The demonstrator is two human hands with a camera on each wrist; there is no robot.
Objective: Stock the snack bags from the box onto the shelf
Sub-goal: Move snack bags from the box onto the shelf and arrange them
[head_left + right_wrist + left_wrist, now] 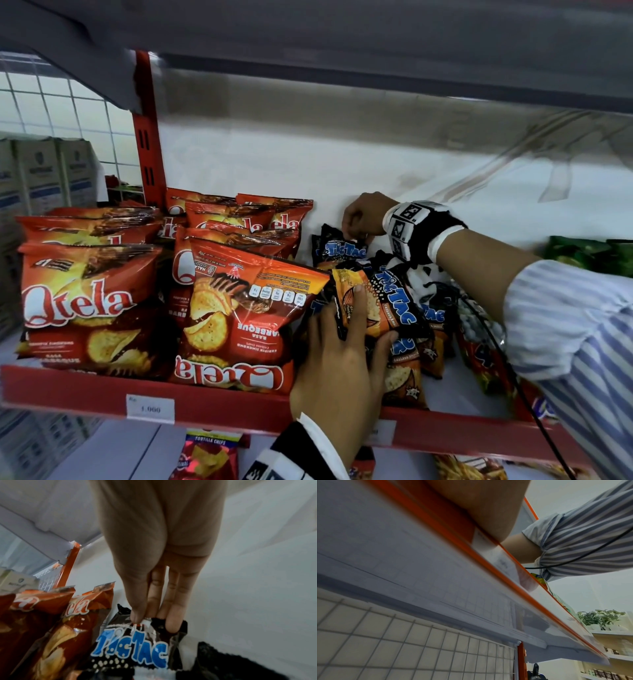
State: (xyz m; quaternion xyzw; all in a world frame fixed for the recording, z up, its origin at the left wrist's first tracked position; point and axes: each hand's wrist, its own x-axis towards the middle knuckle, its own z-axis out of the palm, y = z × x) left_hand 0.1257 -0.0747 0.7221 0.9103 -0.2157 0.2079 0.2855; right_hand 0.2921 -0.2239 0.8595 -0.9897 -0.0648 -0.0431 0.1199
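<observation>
- Leftmost, beyond the red upright of the shelf, pale cartons stand in front of a white wire grid.
- On the shelf's left part, red Qtela bags stand upright in rows, packed close front to back.
- One more Qtela bag lies upside down against the front lip, its lettering inverted, touching the upright rows on its left.
- A price tag reading 1.000 sits on the red front lip below the upright bags.
- Just beside the inverted bag, the left hand reaches over the lip with its fingers straight and spread, pressing flat on an orange-and-black Tic Tac bag; the fingers do not curl round it.
- Several more Tic Tac bags lie tumbled and overlapping to the right of that hand, some leaning, some flat.
- Further back, the right hand pinches the top seam of an upright Tic Tac bag near the white back wall, thumb and fingertips closed on the crimped edge.
- A black-and-white wrist band and a striped sleeve cross over the right end of the pile, hiding part of it.
- Green bags sit at the far right of the shelf.
- Below the lip, a tortilla chips bag shows on the lower shelf.
</observation>
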